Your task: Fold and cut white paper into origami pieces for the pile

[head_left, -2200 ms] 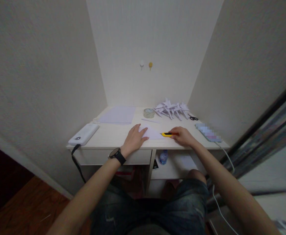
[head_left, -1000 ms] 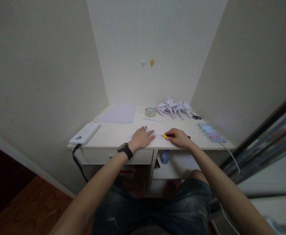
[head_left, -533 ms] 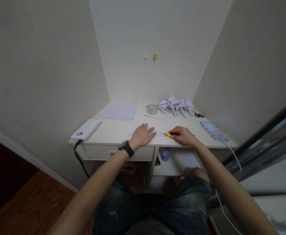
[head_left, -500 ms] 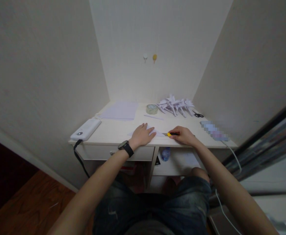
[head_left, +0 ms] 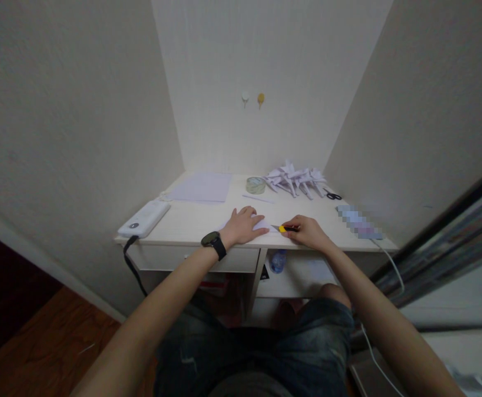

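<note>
Near the front edge of the white desk (head_left: 199, 220), my left hand (head_left: 244, 225) lies flat with its fingers spread on a folded piece of white paper (head_left: 261, 225). Most of that paper is hidden beneath the hand. My right hand (head_left: 307, 231) grips a yellow and black utility knife (head_left: 288, 228). Its blade points left and lies at the right end of the paper, close to my left fingertips. I cannot tell whether the blade is inside the fold.
Behind my hands are a thin paper strip (head_left: 258, 198), a tape roll (head_left: 255, 185) and a heap of folded paper pieces (head_left: 294, 179). Black scissors (head_left: 334, 195) and a phone (head_left: 358, 222) lie right. Paper sheets (head_left: 201, 187) and a white device (head_left: 145, 218) are left.
My left hand has shifted slightly right over the paper, covering more of it. The knife has moved a little left, its blade now closer to the left fingers.
</note>
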The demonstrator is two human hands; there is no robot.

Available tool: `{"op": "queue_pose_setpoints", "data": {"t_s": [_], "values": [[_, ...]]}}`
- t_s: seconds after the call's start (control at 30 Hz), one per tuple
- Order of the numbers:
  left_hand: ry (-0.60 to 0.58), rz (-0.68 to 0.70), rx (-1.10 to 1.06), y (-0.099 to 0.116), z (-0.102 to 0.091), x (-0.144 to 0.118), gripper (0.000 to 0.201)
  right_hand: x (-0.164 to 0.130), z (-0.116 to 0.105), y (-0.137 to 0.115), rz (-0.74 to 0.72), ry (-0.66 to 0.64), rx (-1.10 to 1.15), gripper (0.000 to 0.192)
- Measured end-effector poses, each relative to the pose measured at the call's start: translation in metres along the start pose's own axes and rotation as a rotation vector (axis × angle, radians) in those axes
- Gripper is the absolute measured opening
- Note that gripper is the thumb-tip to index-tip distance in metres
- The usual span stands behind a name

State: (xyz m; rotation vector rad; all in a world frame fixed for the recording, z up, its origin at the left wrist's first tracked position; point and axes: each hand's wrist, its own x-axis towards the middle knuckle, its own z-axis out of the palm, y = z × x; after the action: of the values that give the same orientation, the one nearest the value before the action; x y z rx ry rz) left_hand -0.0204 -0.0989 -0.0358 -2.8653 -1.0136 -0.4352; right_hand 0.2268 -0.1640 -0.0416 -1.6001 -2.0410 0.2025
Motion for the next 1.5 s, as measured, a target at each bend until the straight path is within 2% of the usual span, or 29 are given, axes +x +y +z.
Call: {"op": "queue_pose_setpoints", "data": {"t_s": [0.17, 0.3, 0.47, 0.63, 0.8, 1.0, 1.23, 1.5], "values": [[0.034, -0.012, -0.015, -0.001, 0.002, -0.001, 0.062, 0.0, -0.001, 0.0, 0.034, -0.016, 0.025, 0.033], [0.056, 0.042, -0.031, -0.001, -0.001, -0.001, 0.052, 0.001, -0.002, 0.006, 0.035, -0.028, 0.048, 0.031], [0.132, 0.1, -0.006, 0.003, -0.006, 0.0, 0.037, -0.001, 0.0, 0.008, 0.009, 0.019, 0.019, 0.029], [0.176, 0.123, 0.073, 0.004, -0.01, 0.0, 0.036, -0.006, 0.001, 0.0, -0.043, 0.072, -0.102, 0.027], [0.222, 0.193, 0.161, 0.004, -0.015, -0.002, 0.035, -0.007, -0.002, -0.009, -0.112, 0.024, -0.199, 0.029], [0.255, 0.236, 0.141, 0.008, -0.025, 0.004, 0.025, -0.005, 0.0, -0.01, -0.104, -0.003, -0.124, 0.029], [0.182, 0.155, 0.104, 0.01, -0.025, 0.017, 0.023, -0.006, 0.001, -0.006, -0.094, -0.003, -0.022, 0.028], [0.125, 0.042, 0.045, 0.01, -0.017, 0.024, 0.023, -0.006, -0.002, -0.012, -0.076, -0.063, 0.026, 0.026]]}}
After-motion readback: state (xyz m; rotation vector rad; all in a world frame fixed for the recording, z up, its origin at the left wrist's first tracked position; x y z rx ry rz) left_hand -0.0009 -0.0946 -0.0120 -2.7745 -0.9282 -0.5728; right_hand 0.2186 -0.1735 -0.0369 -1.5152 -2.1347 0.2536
